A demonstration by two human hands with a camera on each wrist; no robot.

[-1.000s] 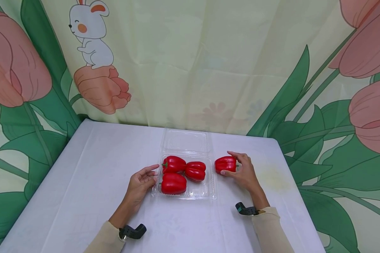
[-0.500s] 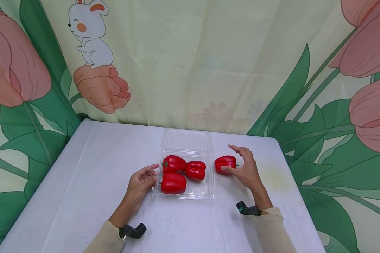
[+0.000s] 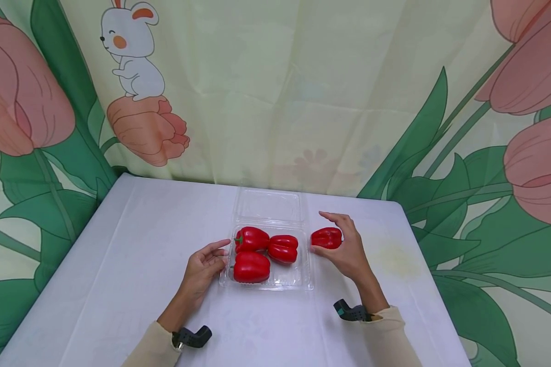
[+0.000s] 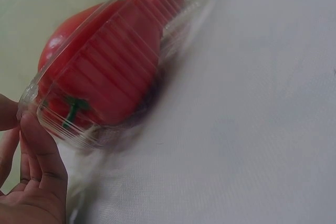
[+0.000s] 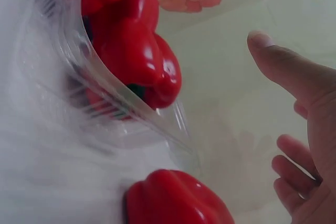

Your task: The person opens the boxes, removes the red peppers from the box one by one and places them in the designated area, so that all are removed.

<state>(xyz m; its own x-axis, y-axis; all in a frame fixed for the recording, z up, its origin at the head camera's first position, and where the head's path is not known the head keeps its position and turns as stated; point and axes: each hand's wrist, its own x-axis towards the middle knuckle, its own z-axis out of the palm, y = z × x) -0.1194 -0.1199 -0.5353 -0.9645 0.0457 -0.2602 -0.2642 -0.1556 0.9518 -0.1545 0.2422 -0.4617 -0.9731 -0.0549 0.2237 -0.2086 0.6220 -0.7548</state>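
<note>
A clear plastic clamshell container (image 3: 286,278) stands open on the white table, with three red bell peppers (image 3: 251,267) in its tray. My left hand (image 3: 204,272) pinches the tray's left rim between thumb and finger; the left wrist view shows the fingertips (image 4: 32,124) on that rim. Right of the container, another red bell pepper (image 3: 326,238) lies on the table. Over it is my right hand (image 3: 351,252), thumb and fingers spread apart. In the right wrist view a gap shows between the hand (image 5: 310,124) and this bell pepper (image 5: 176,203).
The container's transparent lid (image 3: 268,205) lies folded back toward the far table edge. A white cloth covers the table (image 3: 275,326). Behind it hangs a curtain (image 3: 275,102) printed with tulips and a rabbit.
My right hand let go of the loose bell pepper, spread its fingers and lifted back, then came forward and left over it. The left hand and container stay in place.
</note>
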